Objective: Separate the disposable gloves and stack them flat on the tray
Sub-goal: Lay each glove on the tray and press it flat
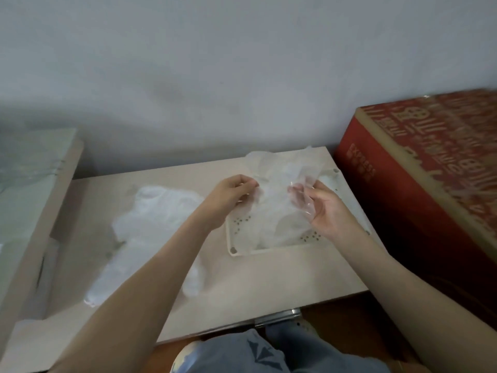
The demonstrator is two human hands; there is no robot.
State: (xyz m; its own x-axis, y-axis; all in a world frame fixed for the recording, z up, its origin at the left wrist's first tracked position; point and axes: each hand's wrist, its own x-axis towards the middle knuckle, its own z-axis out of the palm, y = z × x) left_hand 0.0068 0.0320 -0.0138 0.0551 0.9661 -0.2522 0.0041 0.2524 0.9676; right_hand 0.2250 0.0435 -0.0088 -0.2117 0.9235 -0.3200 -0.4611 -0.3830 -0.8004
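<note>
Denim knees (242,354) down front, hands above the tray (242,251). Left hand (231,192) pinches one edge of a clear glove (277,200), right hand (325,208) curls round the other, probably tugging it flat. The unsorted pile (158,216) waits just left.

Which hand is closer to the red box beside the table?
Right. The right hand, holding a clear glove over the right side of the tray, is just left of the red box; the left hand pinches it farther away, over the tray's left edge.

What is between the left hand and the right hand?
A clear glove stretches between left hand and right hand, over the tray, in the head view.
</note>
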